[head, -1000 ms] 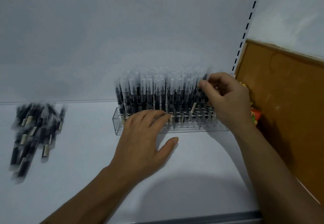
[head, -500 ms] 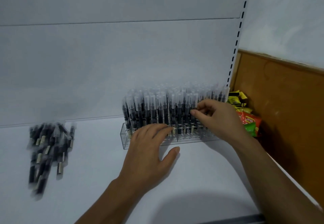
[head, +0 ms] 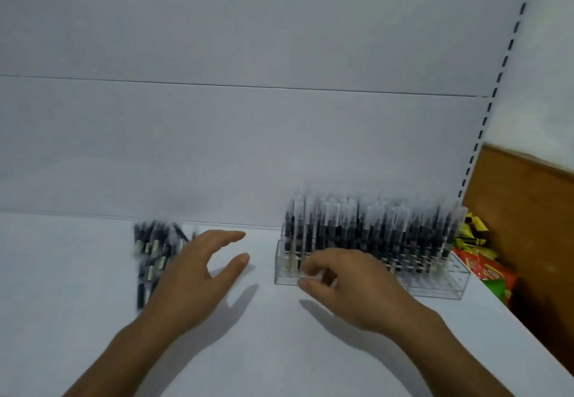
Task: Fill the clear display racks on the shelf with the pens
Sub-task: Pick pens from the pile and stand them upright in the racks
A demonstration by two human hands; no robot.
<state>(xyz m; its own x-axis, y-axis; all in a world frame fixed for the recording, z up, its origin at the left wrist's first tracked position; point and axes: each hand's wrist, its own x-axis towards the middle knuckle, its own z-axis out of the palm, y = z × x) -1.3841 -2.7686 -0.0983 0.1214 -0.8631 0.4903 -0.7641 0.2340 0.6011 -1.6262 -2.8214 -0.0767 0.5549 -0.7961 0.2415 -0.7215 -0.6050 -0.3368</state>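
White laminate shelf (head: pixel 279 350), smooth, matte. Clear acrylic rack (head: pixel 441 291) sits at the right end, nearly packed with upright black pens with frosted caps (head: pixel 372 229); front-right slots look empty. Judging by that, mostly done. A loose pile of the same black pens (head: pixel 152 254) lies well to the left, not yet loaded. Left hand (head: pixel 192 278) is spread wide beside the pile, holding nothing. Right hand (head: pixel 351 285) is loosely curled at the rack's front-left corner; can't tell through the blur if it pinches anything.
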